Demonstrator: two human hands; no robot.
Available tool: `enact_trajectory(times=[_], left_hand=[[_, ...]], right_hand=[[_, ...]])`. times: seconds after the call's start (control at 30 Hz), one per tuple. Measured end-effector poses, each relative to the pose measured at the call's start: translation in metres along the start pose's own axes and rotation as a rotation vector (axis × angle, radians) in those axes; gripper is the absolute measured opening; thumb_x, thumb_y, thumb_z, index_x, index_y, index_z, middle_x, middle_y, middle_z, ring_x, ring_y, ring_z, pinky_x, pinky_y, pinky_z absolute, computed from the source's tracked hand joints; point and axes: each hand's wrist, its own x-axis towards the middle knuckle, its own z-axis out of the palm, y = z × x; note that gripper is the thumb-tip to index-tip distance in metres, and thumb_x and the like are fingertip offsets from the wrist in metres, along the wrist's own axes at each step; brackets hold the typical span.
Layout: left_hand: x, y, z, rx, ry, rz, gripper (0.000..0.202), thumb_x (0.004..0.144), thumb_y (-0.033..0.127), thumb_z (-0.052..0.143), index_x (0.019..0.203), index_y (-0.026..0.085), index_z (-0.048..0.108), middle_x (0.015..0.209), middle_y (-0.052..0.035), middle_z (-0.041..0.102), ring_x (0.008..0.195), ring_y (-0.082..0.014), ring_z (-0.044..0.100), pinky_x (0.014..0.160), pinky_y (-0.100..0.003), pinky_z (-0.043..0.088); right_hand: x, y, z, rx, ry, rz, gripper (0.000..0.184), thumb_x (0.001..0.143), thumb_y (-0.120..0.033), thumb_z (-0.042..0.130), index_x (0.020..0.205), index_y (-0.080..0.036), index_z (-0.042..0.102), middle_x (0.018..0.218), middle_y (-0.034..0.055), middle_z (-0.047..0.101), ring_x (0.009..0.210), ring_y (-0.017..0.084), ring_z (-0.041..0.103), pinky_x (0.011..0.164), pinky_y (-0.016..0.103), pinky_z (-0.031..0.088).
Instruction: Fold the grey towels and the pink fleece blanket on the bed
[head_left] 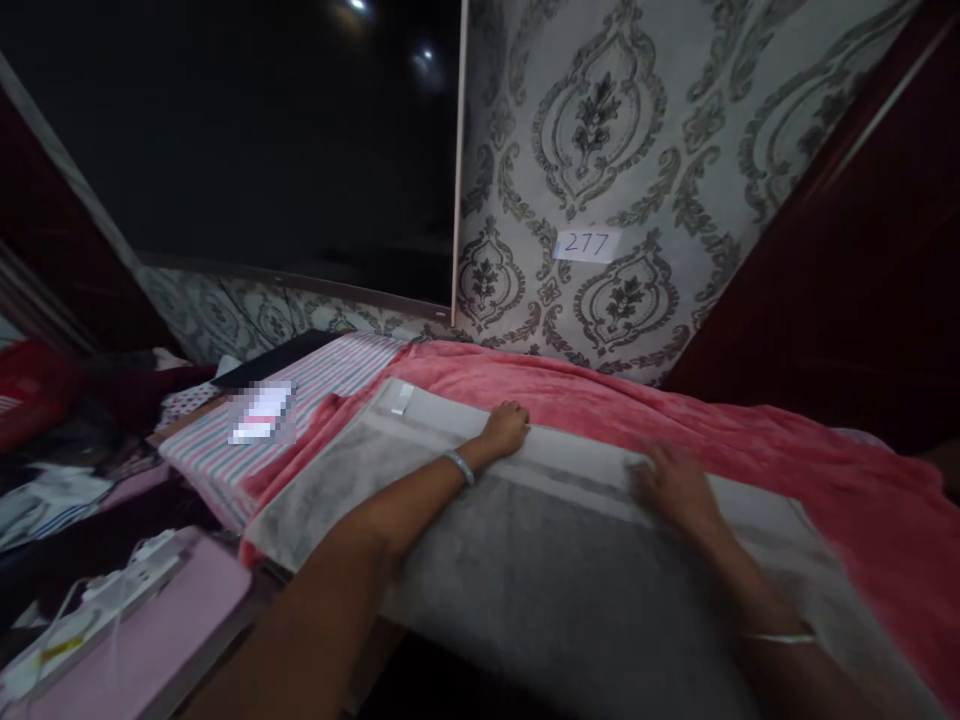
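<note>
A grey towel (540, 560) lies spread over a pink-red blanket (787, 450) on a raised surface in front of me. My left hand (504, 428) rests on the towel's pale far border, fingers curled down against the cloth; a bangle sits on that wrist. My right hand (675, 485) lies flat on the same border further right, fingers stretched out and slightly blurred. A small white tag (401, 397) shows near the towel's far left corner.
A striped cloth (315, 385) lies left of the blanket. A white power strip (112, 590) with cables sits on a pink surface at lower left. Patterned wallpaper with a "277" label (587, 244) and a dark screen (262, 140) stand behind.
</note>
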Motion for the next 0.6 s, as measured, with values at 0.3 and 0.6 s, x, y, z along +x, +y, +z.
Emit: enact_trajectory(times=[0.3,0.6], left_hand=[[-0.067,-0.100,-0.037,0.213,0.066,-0.188,0.032,0.096,0.013,0.040,0.117,0.014,0.065,0.125,-0.0177,0.063,0.124,-0.0291,0.054,0.111,-0.050,0.035],[-0.125,-0.169,-0.080,0.263,0.193,-0.635,0.041,0.098,0.023,0.037,0.126,0.007,0.061,0.125,-0.0230,0.065,0.120,-0.0331,0.059,0.100,-0.045,0.045]], right_hand=[[-0.014,-0.123,0.041,-0.073,-0.274,-0.309,0.054,0.104,-0.043,0.036,0.156,-0.033,0.040,0.166,0.0051,0.033,0.153,0.030,0.029,0.119,0.060,0.028],[-0.015,-0.118,0.047,-0.081,-0.229,-0.311,0.054,0.104,-0.044,0.035,0.156,-0.034,0.041,0.166,0.0048,0.034,0.152,0.030,0.031,0.119,0.060,0.029]])
